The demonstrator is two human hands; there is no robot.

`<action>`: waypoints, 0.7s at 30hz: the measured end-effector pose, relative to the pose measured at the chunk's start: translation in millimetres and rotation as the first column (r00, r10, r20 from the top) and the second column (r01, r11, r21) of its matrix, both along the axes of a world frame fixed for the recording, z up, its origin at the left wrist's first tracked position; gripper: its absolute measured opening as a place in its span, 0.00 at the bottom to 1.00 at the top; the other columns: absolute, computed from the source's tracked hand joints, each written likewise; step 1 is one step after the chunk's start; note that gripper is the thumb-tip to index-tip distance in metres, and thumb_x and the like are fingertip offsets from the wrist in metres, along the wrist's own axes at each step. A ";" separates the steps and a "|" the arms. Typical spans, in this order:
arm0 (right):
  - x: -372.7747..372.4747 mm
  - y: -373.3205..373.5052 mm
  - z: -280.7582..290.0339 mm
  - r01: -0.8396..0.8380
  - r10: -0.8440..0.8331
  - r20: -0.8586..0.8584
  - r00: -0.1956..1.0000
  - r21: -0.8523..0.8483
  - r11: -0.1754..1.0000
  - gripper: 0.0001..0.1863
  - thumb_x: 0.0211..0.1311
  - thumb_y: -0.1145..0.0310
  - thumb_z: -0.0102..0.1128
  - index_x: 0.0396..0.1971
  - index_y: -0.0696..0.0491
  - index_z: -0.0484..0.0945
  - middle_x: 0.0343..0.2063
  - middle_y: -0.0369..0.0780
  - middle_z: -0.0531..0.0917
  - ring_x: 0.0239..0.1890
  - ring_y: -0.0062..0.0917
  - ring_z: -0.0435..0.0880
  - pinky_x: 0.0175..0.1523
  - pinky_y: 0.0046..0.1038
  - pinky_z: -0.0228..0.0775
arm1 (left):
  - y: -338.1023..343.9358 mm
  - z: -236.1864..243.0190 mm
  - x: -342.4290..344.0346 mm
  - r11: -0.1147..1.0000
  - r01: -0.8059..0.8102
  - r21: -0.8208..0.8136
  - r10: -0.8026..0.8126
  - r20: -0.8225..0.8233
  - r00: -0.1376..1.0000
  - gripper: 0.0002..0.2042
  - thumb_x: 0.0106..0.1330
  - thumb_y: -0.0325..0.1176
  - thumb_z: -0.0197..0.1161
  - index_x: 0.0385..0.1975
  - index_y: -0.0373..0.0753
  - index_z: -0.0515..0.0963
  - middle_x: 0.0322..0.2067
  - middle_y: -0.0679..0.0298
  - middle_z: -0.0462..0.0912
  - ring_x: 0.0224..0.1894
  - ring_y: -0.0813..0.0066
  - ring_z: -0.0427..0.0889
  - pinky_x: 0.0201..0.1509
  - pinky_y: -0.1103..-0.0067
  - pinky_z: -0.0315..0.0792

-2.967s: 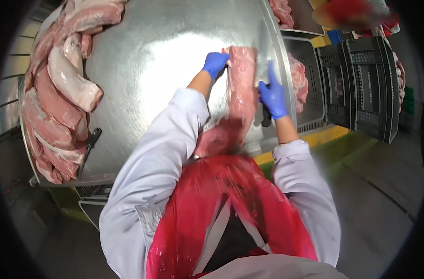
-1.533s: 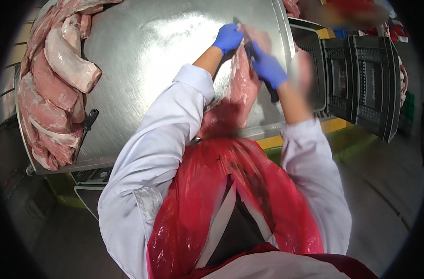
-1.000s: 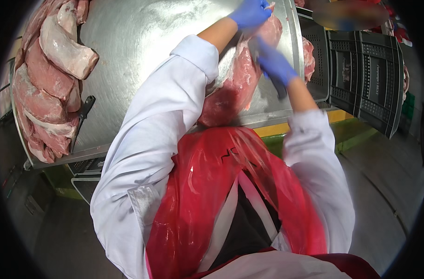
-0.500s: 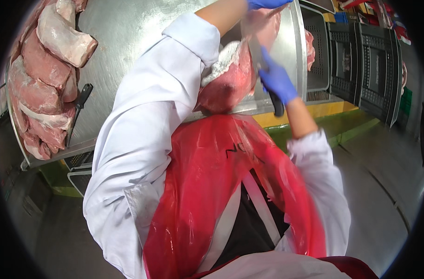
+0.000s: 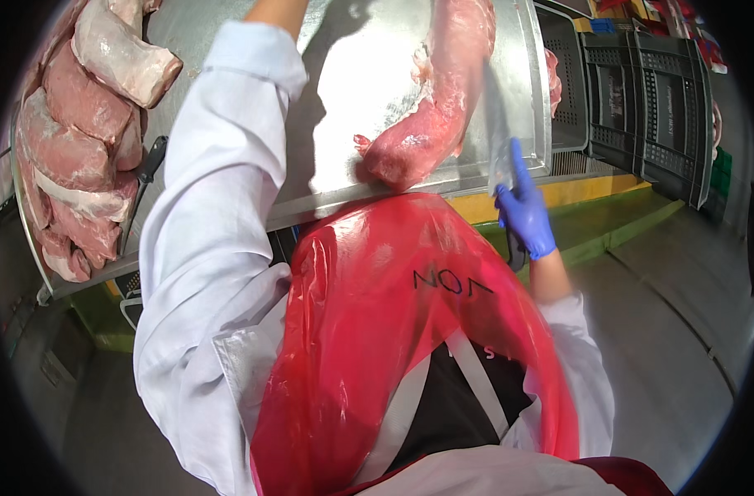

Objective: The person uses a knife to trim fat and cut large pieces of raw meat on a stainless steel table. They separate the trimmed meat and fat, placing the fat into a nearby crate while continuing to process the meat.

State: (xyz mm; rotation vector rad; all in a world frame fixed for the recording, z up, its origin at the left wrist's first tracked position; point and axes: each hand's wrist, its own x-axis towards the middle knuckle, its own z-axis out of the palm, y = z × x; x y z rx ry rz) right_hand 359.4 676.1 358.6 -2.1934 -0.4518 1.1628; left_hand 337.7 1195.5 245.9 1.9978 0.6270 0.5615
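Note:
My right hand (image 5: 523,212), in a blue glove, grips a long knife (image 5: 497,120) beside the table's near right edge, its blade angled upward and blurred. A long piece of pink raw meat (image 5: 443,91) lies just left of the blade on the steel table (image 5: 344,116), reaching beyond the top edge. My left forearm extends up to the top edge, with the hand out of view. At the left, several large cuts of meat (image 5: 75,132) are piled, with a black-handled knife (image 5: 152,164) lying beside them.
Right of the table are a grey crate (image 5: 571,124) with meat (image 5: 552,83) and further dark perforated crates (image 5: 646,116). Yellow and green edging runs below them. Red items (image 5: 675,16) show at the upper right. My red plastic apron fills the lower middle.
My left hand has moved up and out of sight, the forearm shifting left. My right hand and knife moved down and rightward, off the meat, which now lies lengthwise higher up the table.

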 end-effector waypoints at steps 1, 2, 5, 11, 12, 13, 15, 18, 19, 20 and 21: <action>5.1 7.2 -2.0 0.014 -0.015 0.048 0.999 0.037 0.999 0.42 0.66 0.76 0.50 0.77 0.36 0.48 0.19 0.36 0.77 0.15 0.16 0.71 0.22 0.23 0.70 | -22.9 -35.7 -2.7 0.990 -0.070 -0.124 0.081 0.089 0.993 0.13 0.67 0.40 0.58 0.25 0.38 0.78 0.20 0.66 0.74 0.22 0.78 0.71 0.23 0.72 0.65; 13.7 17.4 -8.1 0.022 -0.029 0.089 0.996 0.076 0.997 0.42 0.65 0.77 0.50 0.77 0.36 0.48 0.18 0.36 0.75 0.15 0.15 0.70 0.22 0.23 0.69 | -48.0 -65.1 0.2 0.960 -0.130 -0.249 0.174 0.161 0.972 0.12 0.67 0.40 0.57 0.27 0.38 0.79 0.22 0.66 0.75 0.23 0.77 0.73 0.24 0.72 0.67; 32.4 38.7 -42.2 0.132 -0.148 0.095 0.984 0.154 0.979 0.43 0.65 0.78 0.50 0.77 0.38 0.47 0.22 0.33 0.75 0.18 0.15 0.68 0.22 0.21 0.65 | -152.2 -97.9 22.1 0.915 0.000 -0.403 -0.024 -0.054 0.998 0.23 0.65 0.48 0.64 0.48 0.32 0.77 0.41 0.50 0.83 0.32 0.63 0.83 0.42 0.70 0.77; 71.9 108.0 -95.2 0.085 -0.133 0.251 0.959 0.191 0.978 0.41 0.67 0.71 0.56 0.77 0.39 0.49 0.26 0.35 0.78 0.22 0.15 0.72 0.25 0.22 0.69 | -202.6 -134.5 51.9 0.865 -0.035 -0.500 -0.093 -0.230 0.969 0.14 0.61 0.39 0.59 0.24 0.33 0.84 0.25 0.52 0.85 0.29 0.58 0.84 0.37 0.68 0.77; 79.0 115.5 -104.6 0.073 -0.126 0.276 0.953 0.195 0.978 0.41 0.67 0.70 0.57 0.77 0.39 0.49 0.27 0.35 0.78 0.23 0.15 0.73 0.26 0.22 0.70 | -203.7 -134.8 49.4 0.852 -0.002 -0.523 -0.123 -0.204 0.971 0.14 0.60 0.38 0.59 0.24 0.34 0.84 0.26 0.52 0.85 0.29 0.58 0.84 0.36 0.68 0.77; 87.3 121.8 -117.0 0.016 -0.083 0.355 0.931 0.186 0.982 0.41 0.66 0.68 0.55 0.77 0.39 0.48 0.27 0.40 0.80 0.24 0.24 0.77 0.29 0.28 0.73 | -203.2 -133.3 46.9 0.838 0.033 -0.544 -0.152 -0.175 0.973 0.13 0.60 0.37 0.59 0.24 0.35 0.85 0.26 0.52 0.85 0.30 0.57 0.85 0.36 0.68 0.77; 98.2 137.9 -135.9 -0.119 0.017 0.508 0.861 0.169 0.978 0.42 0.64 0.65 0.52 0.77 0.39 0.46 0.26 0.52 0.84 0.26 0.41 0.86 0.36 0.39 0.78 | -191.3 -149.0 44.2 0.967 0.203 -0.153 -0.236 -0.239 0.942 0.12 0.58 0.36 0.59 0.23 0.35 0.85 0.25 0.53 0.85 0.29 0.58 0.85 0.35 0.69 0.77; 86.9 169.9 -122.0 -0.205 0.146 0.601 0.786 0.030 0.978 0.42 0.63 0.63 0.52 0.76 0.39 0.47 0.30 0.57 0.84 0.33 0.52 0.85 0.44 0.45 0.77 | -175.5 -154.6 30.5 0.991 0.132 -0.026 -0.133 -0.330 0.935 0.11 0.59 0.36 0.61 0.26 0.33 0.84 0.25 0.54 0.84 0.28 0.62 0.84 0.33 0.70 0.76; 85.5 175.5 -113.7 -0.217 0.205 0.600 0.773 -0.053 0.975 0.43 0.62 0.64 0.52 0.76 0.38 0.46 0.32 0.59 0.84 0.37 0.54 0.85 0.47 0.46 0.76 | -175.1 -149.4 26.9 0.996 0.059 -0.064 -0.078 -0.353 0.932 0.11 0.59 0.35 0.62 0.28 0.32 0.83 0.25 0.55 0.84 0.28 0.64 0.84 0.33 0.70 0.76; 90.1 173.5 -118.8 -0.203 0.202 0.602 0.773 -0.067 0.977 0.43 0.62 0.64 0.52 0.76 0.38 0.46 0.32 0.59 0.84 0.37 0.54 0.85 0.47 0.45 0.76 | -188.9 -139.3 24.2 0.973 -0.004 -0.230 -0.061 -0.274 0.960 0.11 0.60 0.35 0.62 0.30 0.31 0.83 0.25 0.56 0.84 0.26 0.65 0.83 0.32 0.71 0.76; 98.8 170.8 -127.4 -0.189 0.199 0.603 0.773 -0.081 0.979 0.43 0.62 0.64 0.52 0.76 0.38 0.46 0.32 0.60 0.84 0.37 0.54 0.84 0.47 0.45 0.76 | -212.9 -123.9 19.2 0.918 -0.054 -0.393 -0.028 -0.200 0.979 0.12 0.62 0.35 0.63 0.32 0.30 0.82 0.25 0.57 0.83 0.25 0.66 0.82 0.31 0.71 0.76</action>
